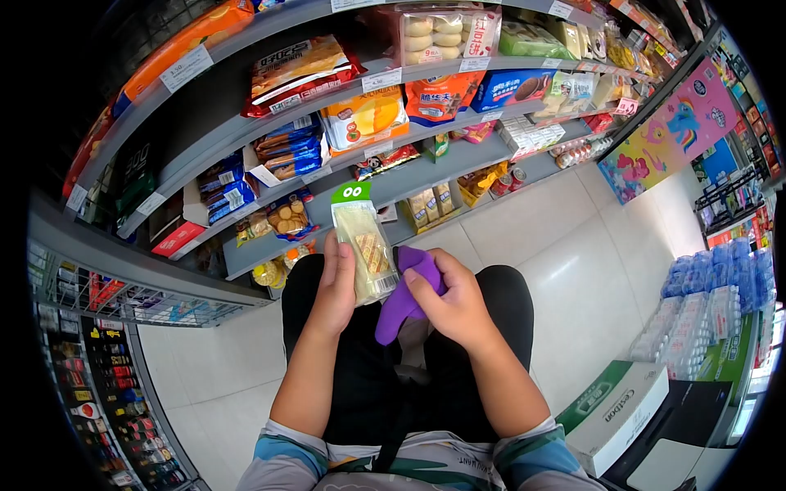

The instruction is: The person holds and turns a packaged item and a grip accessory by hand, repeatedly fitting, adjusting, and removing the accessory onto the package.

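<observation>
Between my knees, my left hand (335, 282) holds a pale, clear-wrapped snack package (363, 245) with a green top, its fingers along the left edge. Closed around a bunched purple cloth (403, 304), my right hand (446, 296) is at the package's lower right edge. Part of the cloth hangs below my fingers. The package stands roughly upright, tilted slightly left, in front of the lower shelves.
Curved grey shelves (307, 174) with packaged snacks stretch across the front. A wire basket rack (147, 295) stands at the left. To the right are shrink-wrapped bottles (696, 307) and a white-and-green carton (618, 413) on the tiled floor side.
</observation>
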Tool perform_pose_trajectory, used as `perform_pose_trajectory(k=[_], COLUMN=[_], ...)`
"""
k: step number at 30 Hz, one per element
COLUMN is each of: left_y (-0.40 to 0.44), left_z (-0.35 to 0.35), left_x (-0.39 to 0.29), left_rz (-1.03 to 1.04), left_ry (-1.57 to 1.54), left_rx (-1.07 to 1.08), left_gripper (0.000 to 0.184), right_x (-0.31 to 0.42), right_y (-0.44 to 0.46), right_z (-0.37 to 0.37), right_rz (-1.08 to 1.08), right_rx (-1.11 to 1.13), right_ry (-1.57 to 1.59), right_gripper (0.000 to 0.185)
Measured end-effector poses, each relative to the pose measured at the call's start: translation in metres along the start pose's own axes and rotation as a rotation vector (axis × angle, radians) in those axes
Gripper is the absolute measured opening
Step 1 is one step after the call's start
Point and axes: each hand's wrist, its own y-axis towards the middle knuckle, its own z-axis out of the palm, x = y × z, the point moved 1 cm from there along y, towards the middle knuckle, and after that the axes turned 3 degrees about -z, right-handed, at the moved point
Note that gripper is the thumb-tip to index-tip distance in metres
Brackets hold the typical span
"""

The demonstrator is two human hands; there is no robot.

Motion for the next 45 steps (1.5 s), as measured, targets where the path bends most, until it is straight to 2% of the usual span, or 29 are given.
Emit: perform_pose_trajectory(k=[2,4,5,8,9,11,14,16,17,19,21,23,31,34,36,37,39,40,41,43,45], left_y=[0.001,0.003,0.003,0.003,0.003,0.000,-0.001,-0.002,-0.002,-0.006,-0.009,-0.012,-0.012,-0.009,-0.005,-0.003,0.002,0.004,0.005,0.008,0.008], left_z=[0.000,-0.002,0.000,0.004,0.004,0.004,0.000,-0.001,-0.001,-0.002,-0.002,-0.002,-0.007,-0.008,-0.006,-0.006,-0.007,-0.002,-0.002,-0.005,-0.005], left_x=[0.002,0.005,0.005,0.002,0.002,0.003,0.007,0.007,0.006,0.002,-0.005,-0.010,-0.009,-0.007,-0.005,-0.002,0.002,-0.002,-0.002,-0.001,0.001], left_rz=[-0.003,-0.010,-0.011,0.009,-0.045,-0.100,-0.244,-0.300,-0.353,-0.370,-0.386,-0.491,-0.444,-0.422,-0.369,-0.370,-0.324,-0.319,-0.319,-0.331,-0.322], left_ry=[0.077,0.305,0.304,0.393,0.376,0.359,0.378,0.399,0.420,0.393,0.365,0.237,0.064,0.057,0.041,0.042,-0.053,-0.128,-0.127,-0.276,-0.278], left_rx=[0.016,0.054,0.056,0.092,0.140,0.189,0.376,0.418,0.455,0.517,0.579,0.688,0.580,0.522,0.434,0.433,0.281,0.218,0.218,0.149,0.125], left_gripper=[0.061,0.063,0.063,0.062,0.061,0.060,0.059,0.061,0.063,0.062,0.062,0.059,0.057,0.057,0.057,0.057,0.059,0.056,0.056,0.048,0.047], right_x=[0.002,0.004,0.005,0.006,0.007,0.004,0.003,0.000,0.000,-0.002,-0.001,-0.002,0.004,-0.001,-0.005,-0.005,-0.006,-0.001,0.001,0.001,-0.002], right_y=[0.002,0.001,0.001,-0.002,-0.003,-0.005,-0.005,-0.002,0.000,0.004,0.008,0.011,0.009,0.009,0.009,0.008,0.007,0.005,0.004,0.003,0.002], right_z=[-0.003,0.000,0.001,-0.001,-0.001,0.001,0.000,-0.004,-0.006,-0.012,-0.018,-0.026,-0.027,-0.026,-0.024,-0.023,-0.018,-0.015,-0.013,-0.011,-0.010], right_rz=[-0.266,-0.338,-0.411,-0.400,-0.392,-0.407,-0.279,-0.180,-0.179,-0.022,-0.012,0.039,-0.031,-0.128,-0.249,-0.249,-0.263,-0.156,-0.156,0.009,0.009], right_rx=[0.097,0.117,0.140,0.261,0.343,0.354,0.239,0.106,0.103,0.046,0.013,0.006,0.097,0.101,0.180,0.180,0.314,0.346,0.345,0.289,0.260], right_ry=[-0.327,-0.361,-0.394,-0.331,-0.255,-0.234,-0.258,-0.287,-0.288,-0.185,-0.205,-0.204,-0.146,-0.227,-0.276,-0.275,-0.324,-0.329,-0.328,-0.386,-0.419], right_gripper=[0.024,0.024,0.023,0.030,0.035,0.037,0.035,0.034,0.034,0.031,0.028,0.027,0.024,0.024,0.023,0.023,0.026,0.033,0.033,0.057,0.063])
